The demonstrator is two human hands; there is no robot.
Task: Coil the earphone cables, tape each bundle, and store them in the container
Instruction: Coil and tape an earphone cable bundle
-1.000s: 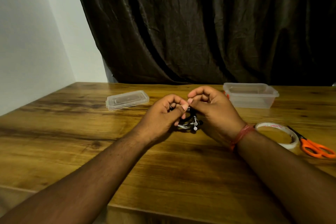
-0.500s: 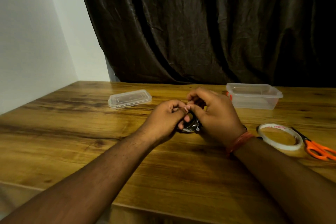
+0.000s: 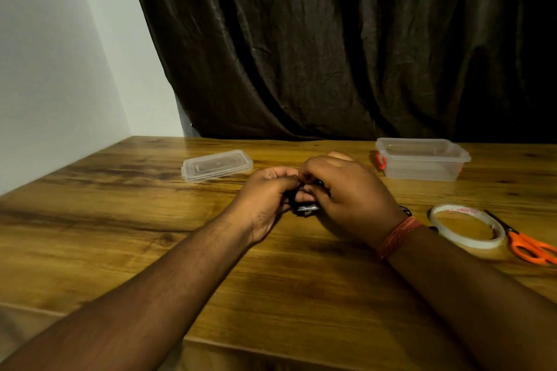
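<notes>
Earphone bundle point(image 3: 304, 208) — axis hidden — gripped between both hands point(image 3: 310, 190) above table point(image 3: 150, 235).

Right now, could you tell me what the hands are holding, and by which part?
Both the left hand and right hand grip the coiled earphone cable; fingers hide exactly where.

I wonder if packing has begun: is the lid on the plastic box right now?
No, the lid lies flat on the table, well to the left of the open plastic box.

Orange-handled scissors point(image 3: 526, 242) lie on the wooden surface point(image 3: 120, 220), right of it a dark curtain point(image 3: 331, 39) hangs behind; a white wall point(image 3: 45, 54) stands left of the curtain.
</notes>
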